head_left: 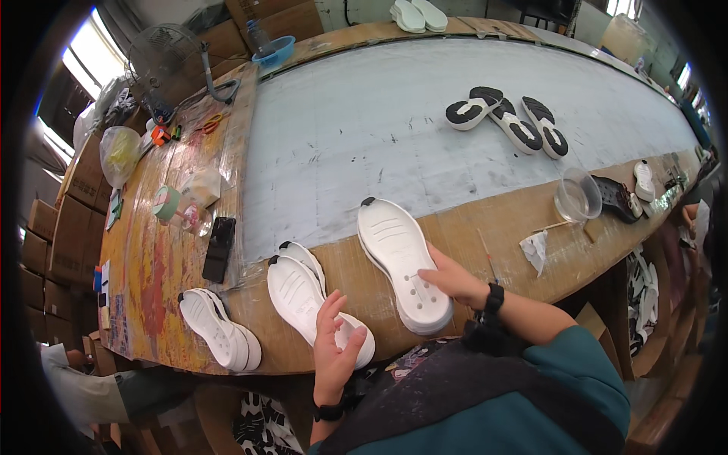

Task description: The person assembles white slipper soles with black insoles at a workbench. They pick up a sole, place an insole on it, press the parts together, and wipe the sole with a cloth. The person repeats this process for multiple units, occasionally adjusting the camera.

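Your right hand (pixel 453 279) lies flat on the heel end of the big white shoe sole (pixel 402 262), fingers pressed together and stretched over the small holes there, pinning it, not pinching it. Your left hand (pixel 338 345) is spread open, palm turned inward, fingertips against the near end of the middle white sole stack (pixel 303 292); it grips nothing.

Big sole lies tread-side up across the brown cardboard front edge of the counter (pixel 425 114), toe with a small black tab pointing away from you, heel hanging slightly over the near rim. Middle stack sits just beside it on your left, a second sole peeking out from under. A third white sole pair (pixel 220 330) lies further left, apart from both.

Handling, as a judgement: moulded foam or rubber, so light, and it probably bends along its length if you lift by one end. Surface looks matte with shallow grooves, so not slippery and not fragile. Take it across the waist, thumb under one side edge and fingers over the other, or pinch the thick heel rim. A toe-only grip likely lets it droop.

Also around: black phone (pixel 219 247) on the left, clear plastic cup (pixel 578 195) to the right, black-and-white soles (pixel 508 115) far out on the grey mat, crumpled white tissue (pixel 535 246) near your right wrist.
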`<action>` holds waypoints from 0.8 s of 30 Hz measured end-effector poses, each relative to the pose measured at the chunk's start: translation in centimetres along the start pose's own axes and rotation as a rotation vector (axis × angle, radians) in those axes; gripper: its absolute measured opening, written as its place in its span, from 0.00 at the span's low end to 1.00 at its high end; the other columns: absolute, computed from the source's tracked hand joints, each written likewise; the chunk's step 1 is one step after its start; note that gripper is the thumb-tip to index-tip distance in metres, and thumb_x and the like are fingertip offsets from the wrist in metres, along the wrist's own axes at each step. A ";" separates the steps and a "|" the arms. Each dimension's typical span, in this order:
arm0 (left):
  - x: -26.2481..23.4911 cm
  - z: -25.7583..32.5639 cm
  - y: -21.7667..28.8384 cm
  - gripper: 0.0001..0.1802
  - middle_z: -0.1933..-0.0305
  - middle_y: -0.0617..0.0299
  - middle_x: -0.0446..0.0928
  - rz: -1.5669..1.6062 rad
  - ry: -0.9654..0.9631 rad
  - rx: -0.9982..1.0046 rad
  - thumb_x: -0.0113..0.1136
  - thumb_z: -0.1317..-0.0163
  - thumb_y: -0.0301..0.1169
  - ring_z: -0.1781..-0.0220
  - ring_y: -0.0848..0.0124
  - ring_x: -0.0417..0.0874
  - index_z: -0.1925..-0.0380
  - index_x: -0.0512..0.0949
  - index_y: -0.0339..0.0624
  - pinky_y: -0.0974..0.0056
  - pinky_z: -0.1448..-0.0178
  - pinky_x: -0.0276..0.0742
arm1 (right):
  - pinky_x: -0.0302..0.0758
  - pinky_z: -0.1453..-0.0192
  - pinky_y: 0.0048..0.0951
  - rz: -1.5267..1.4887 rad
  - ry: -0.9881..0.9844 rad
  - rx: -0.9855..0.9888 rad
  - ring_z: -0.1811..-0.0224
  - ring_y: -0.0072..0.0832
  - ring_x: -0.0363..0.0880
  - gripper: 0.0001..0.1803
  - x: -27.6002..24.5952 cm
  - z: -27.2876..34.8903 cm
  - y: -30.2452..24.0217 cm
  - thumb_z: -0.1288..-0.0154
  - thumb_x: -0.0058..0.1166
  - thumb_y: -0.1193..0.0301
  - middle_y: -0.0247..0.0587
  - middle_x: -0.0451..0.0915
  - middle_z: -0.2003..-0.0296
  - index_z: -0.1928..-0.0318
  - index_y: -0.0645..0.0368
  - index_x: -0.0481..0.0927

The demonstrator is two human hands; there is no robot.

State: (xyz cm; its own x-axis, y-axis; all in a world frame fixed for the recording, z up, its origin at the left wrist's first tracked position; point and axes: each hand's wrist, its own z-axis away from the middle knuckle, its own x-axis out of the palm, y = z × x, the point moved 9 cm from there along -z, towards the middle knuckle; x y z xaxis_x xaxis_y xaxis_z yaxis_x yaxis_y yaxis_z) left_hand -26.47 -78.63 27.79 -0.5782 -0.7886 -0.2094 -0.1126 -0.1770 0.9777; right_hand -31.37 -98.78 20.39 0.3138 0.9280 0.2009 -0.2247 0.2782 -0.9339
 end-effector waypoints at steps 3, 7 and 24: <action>0.5 -0.3 1.5 0.27 0.39 0.54 0.58 -0.123 -0.037 0.067 0.57 0.48 0.30 0.37 0.64 0.59 0.46 0.64 0.39 0.61 0.38 0.56 | 0.71 0.50 0.27 -0.210 -0.119 0.098 0.51 0.27 0.71 0.27 -0.1 -1.3 -0.1 0.43 0.40 0.81 0.45 0.69 0.50 0.41 0.64 0.57; 1.4 -0.2 2.1 0.33 0.38 0.52 0.58 -0.010 -0.108 0.112 0.59 0.49 0.30 0.36 0.64 0.58 0.42 0.59 0.39 0.62 0.37 0.54 | 0.71 0.47 0.32 -0.648 -0.265 0.128 0.49 0.33 0.72 0.23 1.2 -0.9 -0.3 0.38 0.38 0.77 0.48 0.68 0.48 0.42 0.66 0.56; 4.7 -0.2 4.7 0.50 0.35 0.49 0.52 0.350 -0.226 0.154 0.67 0.58 0.26 0.36 0.64 0.58 0.38 0.47 0.35 0.62 0.35 0.53 | 0.66 0.43 0.31 -0.667 -0.382 -0.146 0.45 0.30 0.67 0.25 5.8 2.1 -4.7 0.34 0.37 0.69 0.44 0.64 0.45 0.39 0.60 0.53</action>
State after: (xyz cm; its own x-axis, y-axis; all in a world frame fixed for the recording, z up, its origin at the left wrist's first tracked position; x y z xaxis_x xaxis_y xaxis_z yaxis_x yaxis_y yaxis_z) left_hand -29.59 -83.28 31.38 -0.7631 -0.6338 0.1262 0.0121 0.1812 0.9834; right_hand -30.38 -94.19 26.60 -0.0057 0.6043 0.7967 0.0320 0.7964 -0.6039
